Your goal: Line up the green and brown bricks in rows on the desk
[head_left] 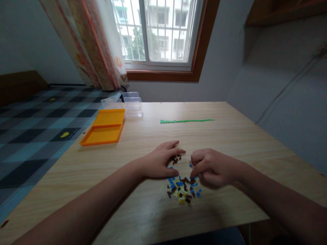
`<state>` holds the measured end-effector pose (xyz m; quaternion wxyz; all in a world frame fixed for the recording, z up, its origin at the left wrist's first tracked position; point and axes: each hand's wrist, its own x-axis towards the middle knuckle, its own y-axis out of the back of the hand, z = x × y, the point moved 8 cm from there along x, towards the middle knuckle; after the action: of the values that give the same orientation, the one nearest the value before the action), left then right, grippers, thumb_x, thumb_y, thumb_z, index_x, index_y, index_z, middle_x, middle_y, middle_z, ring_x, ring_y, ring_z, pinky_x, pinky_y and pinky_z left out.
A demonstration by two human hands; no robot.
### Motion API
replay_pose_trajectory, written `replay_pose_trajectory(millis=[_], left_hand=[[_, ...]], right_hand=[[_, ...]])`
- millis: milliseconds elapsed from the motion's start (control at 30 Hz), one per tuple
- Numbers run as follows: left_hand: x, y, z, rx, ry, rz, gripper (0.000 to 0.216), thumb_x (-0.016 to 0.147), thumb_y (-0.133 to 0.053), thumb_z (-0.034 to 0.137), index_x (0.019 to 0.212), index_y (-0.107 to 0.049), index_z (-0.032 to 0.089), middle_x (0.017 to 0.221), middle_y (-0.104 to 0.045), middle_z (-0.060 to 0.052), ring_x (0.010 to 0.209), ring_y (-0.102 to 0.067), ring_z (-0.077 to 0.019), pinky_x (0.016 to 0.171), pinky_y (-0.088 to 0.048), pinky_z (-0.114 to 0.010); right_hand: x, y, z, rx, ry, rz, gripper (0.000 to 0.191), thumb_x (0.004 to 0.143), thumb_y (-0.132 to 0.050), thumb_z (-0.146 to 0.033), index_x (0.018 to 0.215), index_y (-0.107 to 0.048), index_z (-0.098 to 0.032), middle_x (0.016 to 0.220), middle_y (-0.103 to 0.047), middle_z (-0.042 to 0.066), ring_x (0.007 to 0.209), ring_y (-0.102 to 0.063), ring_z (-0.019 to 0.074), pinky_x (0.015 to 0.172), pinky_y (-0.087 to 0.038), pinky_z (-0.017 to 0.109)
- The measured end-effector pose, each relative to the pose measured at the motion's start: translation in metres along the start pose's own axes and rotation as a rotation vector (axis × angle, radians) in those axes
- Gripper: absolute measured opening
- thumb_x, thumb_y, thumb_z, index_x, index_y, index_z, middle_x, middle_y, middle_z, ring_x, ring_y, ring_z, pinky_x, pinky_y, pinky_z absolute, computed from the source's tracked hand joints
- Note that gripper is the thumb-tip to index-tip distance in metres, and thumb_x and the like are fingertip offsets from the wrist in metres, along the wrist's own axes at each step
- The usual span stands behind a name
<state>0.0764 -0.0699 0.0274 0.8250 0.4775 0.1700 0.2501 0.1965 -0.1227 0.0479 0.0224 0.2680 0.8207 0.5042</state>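
Observation:
A loose pile of small building bricks (180,184) in blue, brown and yellow lies on the table near its front edge. My left hand (163,159) rests at the pile's far left, fingers spread, curving around a small cluster of brown bricks (176,159). My right hand (212,166) is at the pile's right side with most fingers curled in. Its index fingertip points down and touches the bricks at the pile's upper right edge. No brick shows clearly held in either hand.
Farther back, small green pieces (187,120) form a long row. An open orange case (103,127) lies at the left, with clear plastic boxes (133,105) behind it. A bed with a checked cover (51,126) adjoins the wooden table (143,136) on the left.

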Motion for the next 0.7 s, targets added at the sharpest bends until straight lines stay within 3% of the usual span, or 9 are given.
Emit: replay_pose_trajectory(millis=[200,500,700], left_hand=[[0.0016,-0.004,0.0003,0.015,-0.007,0.021,0.079,0.075,-0.073,0.052,0.143,-0.047,0.023,0.159,-0.026,-0.017,0.146,-0.022,-0.0378,0.117,-0.022,-0.056],[0.001,0.0,0.0,-0.038,-0.003,-0.026,0.081,0.069,-0.077,0.031,0.144,-0.048,0.024,0.16,-0.024,-0.015,0.146,-0.022,-0.0388,0.117,-0.024,-0.054],[0.0004,0.0018,-0.0006,-0.067,-0.005,-0.026,0.076,0.074,-0.074,0.035,0.144,-0.048,0.023,0.16,-0.025,-0.015,0.146,-0.023,-0.0387,0.117,-0.025,-0.054]], right_hand=[[0.0009,-0.0034,-0.002,-0.021,0.014,-0.016,0.047,0.072,-0.046,-0.012,0.108,-0.074,-0.022,0.078,-0.052,0.003,0.068,-0.047,0.0151,0.065,-0.038,0.029],[0.0027,-0.0054,-0.0006,-0.114,-0.005,-0.01,0.044,0.075,-0.047,-0.011,0.108,-0.074,-0.021,0.079,-0.056,0.004,0.07,-0.049,0.016,0.067,-0.04,0.03],[0.0024,-0.005,-0.0012,-0.131,-0.006,0.005,0.045,0.075,-0.047,-0.013,0.111,-0.072,-0.023,0.079,-0.053,0.003,0.068,-0.047,0.0154,0.065,-0.038,0.029]])
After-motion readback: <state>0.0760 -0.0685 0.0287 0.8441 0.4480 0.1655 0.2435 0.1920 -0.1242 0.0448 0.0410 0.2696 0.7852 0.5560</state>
